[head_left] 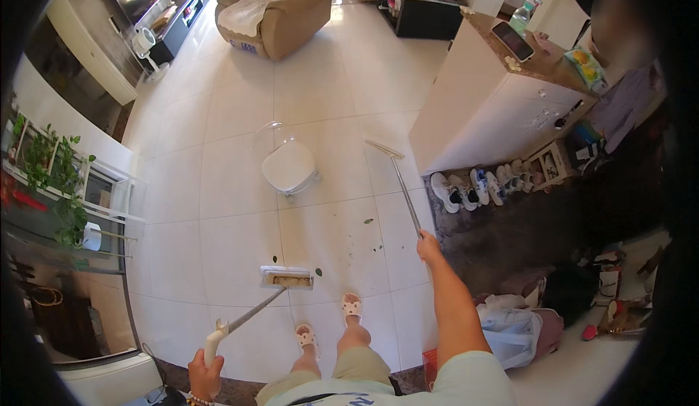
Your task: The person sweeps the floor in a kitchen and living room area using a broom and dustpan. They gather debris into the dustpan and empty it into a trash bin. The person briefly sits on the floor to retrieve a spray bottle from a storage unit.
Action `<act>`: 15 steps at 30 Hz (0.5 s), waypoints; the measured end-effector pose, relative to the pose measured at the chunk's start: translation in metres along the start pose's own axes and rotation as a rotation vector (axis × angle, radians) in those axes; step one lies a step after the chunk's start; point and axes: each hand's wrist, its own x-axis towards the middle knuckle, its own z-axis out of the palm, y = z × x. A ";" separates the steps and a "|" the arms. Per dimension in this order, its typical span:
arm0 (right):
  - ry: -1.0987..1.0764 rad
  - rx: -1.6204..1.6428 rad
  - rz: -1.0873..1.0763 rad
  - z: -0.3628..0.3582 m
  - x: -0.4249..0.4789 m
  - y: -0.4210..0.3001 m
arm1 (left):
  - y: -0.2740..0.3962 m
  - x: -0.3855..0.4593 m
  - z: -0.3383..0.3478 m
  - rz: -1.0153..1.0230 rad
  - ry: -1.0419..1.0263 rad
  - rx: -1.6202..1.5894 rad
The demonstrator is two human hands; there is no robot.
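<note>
My left hand [206,376] grips the pale curved handle of a long-handled dustpan [286,279], whose pan rests on the tiled floor ahead of my feet. Brown residue shows inside the pan. My right hand [430,246] is closed around the metal pole of a floor squeegee or broom [407,190]; its narrow beige head lies farther out, near the white cabinet. Between the two tools are scattered green leaves, among them a leaf [368,221] and another leaf [319,271] just right of the pan.
A clear-backed chair with a white seat [289,167] stands ahead. Several shoes [446,192] line the cabinet [475,111], which bears a phone [512,41]. A plant rack [71,171] is at left, a brown recliner [284,21] beyond. A person [622,29] stands at far right.
</note>
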 end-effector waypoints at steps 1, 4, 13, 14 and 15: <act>-0.004 -0.017 0.018 -0.003 0.017 -0.007 | 0.011 0.003 0.001 -0.007 -0.057 0.074; -0.093 -0.057 0.115 -0.009 0.038 0.013 | 0.034 0.013 0.011 -0.041 -0.055 0.157; -0.060 -0.170 -0.129 -0.118 -0.163 0.188 | 0.074 0.042 0.044 0.025 -0.058 0.006; -0.068 -0.154 -0.088 -0.130 -0.173 0.176 | 0.077 0.043 0.048 0.045 -0.064 -0.011; -0.083 -0.134 -0.047 -0.134 -0.175 0.168 | 0.080 0.043 0.051 0.061 -0.066 -0.022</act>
